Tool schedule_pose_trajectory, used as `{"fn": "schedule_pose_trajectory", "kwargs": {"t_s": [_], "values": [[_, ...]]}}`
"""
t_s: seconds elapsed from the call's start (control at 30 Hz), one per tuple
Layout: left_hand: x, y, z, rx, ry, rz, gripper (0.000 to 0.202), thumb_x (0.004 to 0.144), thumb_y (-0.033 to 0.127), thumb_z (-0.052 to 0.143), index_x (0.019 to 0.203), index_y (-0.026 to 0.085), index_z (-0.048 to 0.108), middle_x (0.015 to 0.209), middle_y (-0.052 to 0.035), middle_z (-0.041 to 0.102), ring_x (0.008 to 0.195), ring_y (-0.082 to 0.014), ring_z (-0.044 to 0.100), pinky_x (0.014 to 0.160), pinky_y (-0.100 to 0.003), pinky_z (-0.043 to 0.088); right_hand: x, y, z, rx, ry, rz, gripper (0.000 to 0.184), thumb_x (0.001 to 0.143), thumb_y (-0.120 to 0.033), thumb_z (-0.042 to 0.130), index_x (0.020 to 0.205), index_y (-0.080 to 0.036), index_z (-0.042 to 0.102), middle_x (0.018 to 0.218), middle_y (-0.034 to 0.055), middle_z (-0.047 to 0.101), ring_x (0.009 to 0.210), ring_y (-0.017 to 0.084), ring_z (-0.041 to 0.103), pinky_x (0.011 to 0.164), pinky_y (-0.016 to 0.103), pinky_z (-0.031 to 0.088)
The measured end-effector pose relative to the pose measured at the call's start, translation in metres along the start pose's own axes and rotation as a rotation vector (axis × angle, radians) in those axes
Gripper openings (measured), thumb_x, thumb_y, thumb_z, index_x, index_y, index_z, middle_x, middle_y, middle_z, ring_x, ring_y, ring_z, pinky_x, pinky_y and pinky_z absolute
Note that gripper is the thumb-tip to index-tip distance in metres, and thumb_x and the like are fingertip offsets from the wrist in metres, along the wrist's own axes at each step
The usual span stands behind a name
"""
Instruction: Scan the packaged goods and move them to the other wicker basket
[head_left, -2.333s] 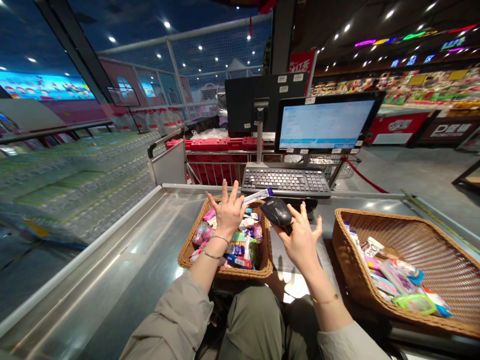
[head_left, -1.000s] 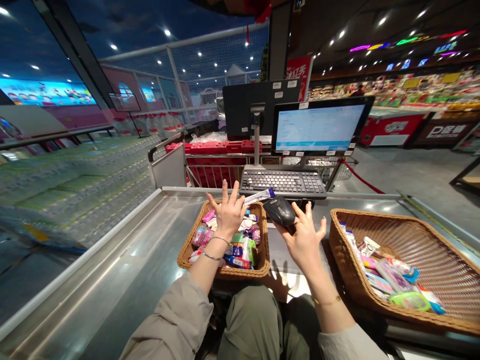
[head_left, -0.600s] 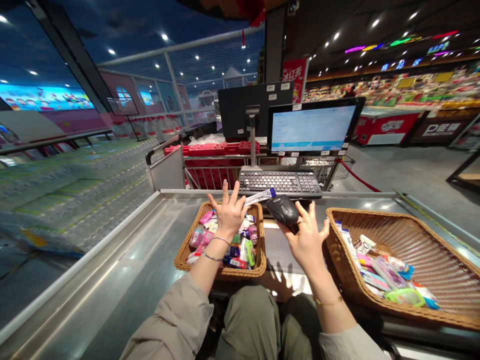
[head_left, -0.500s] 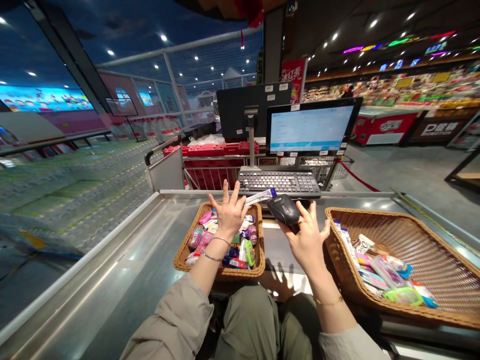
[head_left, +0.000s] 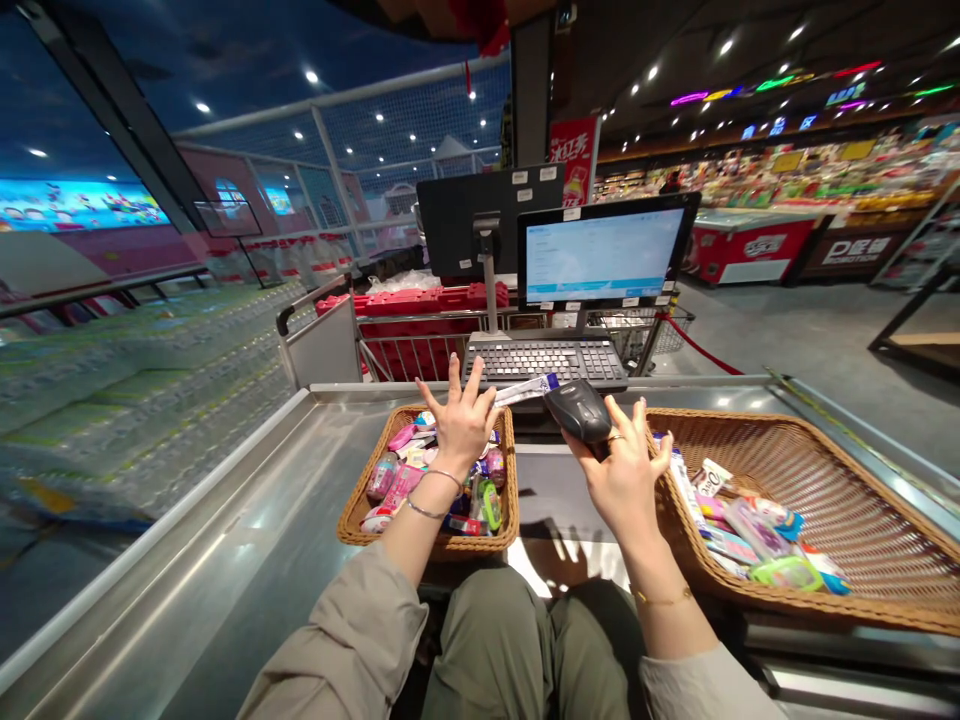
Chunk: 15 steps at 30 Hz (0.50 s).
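My left hand (head_left: 463, 425) is above the smaller wicker basket (head_left: 351, 508), pinching a slim white packet (head_left: 523, 389) with a blue end between thumb and finger. The other fingers are spread. In my right hand (head_left: 624, 478) is a black barcode scanner (head_left: 579, 410), its head close to the packet's blue end. Small packaged goods fill the basket below my left hand, among them a green-framed pack (head_left: 490, 505) and a pink pack (head_left: 403, 488). Part of that pile is hidden by my wrist.
A larger wicker basket (head_left: 885, 520) on the right holds several packaged items. Behind my hands are a keyboard (head_left: 544, 360) and a lit monitor (head_left: 604, 255). The metal counter (head_left: 247, 530) runs along the left, with a shopping cart (head_left: 322, 345) beyond it.
The view has turned slightly to the right. Both hands, still holding the packet and the scanner, have shifted a little to the right relative to the baskets.
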<state>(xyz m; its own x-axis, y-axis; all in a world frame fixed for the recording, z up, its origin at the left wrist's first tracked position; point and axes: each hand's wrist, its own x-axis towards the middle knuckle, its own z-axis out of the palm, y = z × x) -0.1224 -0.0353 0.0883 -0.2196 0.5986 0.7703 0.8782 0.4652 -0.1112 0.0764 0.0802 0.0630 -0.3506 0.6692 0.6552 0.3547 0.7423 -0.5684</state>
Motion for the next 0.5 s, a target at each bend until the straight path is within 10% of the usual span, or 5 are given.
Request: {"fn": "schedule_pose_trajectory", "kwargs": {"t_s": [0.5], "values": [[0.015, 0.026, 0.009, -0.038, 0.011, 0.073, 0.023, 0.091, 0.035, 0.069, 0.112, 0.026, 0.073, 0.160, -0.0093, 0.038, 0.154, -0.0396, 0.011, 0.111, -0.077, -0.021, 0.006, 0.015, -0.019, -0.025, 0.078, 0.089, 0.041, 0.094, -0.050, 0.049, 0.113, -0.019, 0.067, 0.147, 0.0158, 0.057, 0.153, 0.036, 0.027, 0.117, 0.072, 0.007]]}}
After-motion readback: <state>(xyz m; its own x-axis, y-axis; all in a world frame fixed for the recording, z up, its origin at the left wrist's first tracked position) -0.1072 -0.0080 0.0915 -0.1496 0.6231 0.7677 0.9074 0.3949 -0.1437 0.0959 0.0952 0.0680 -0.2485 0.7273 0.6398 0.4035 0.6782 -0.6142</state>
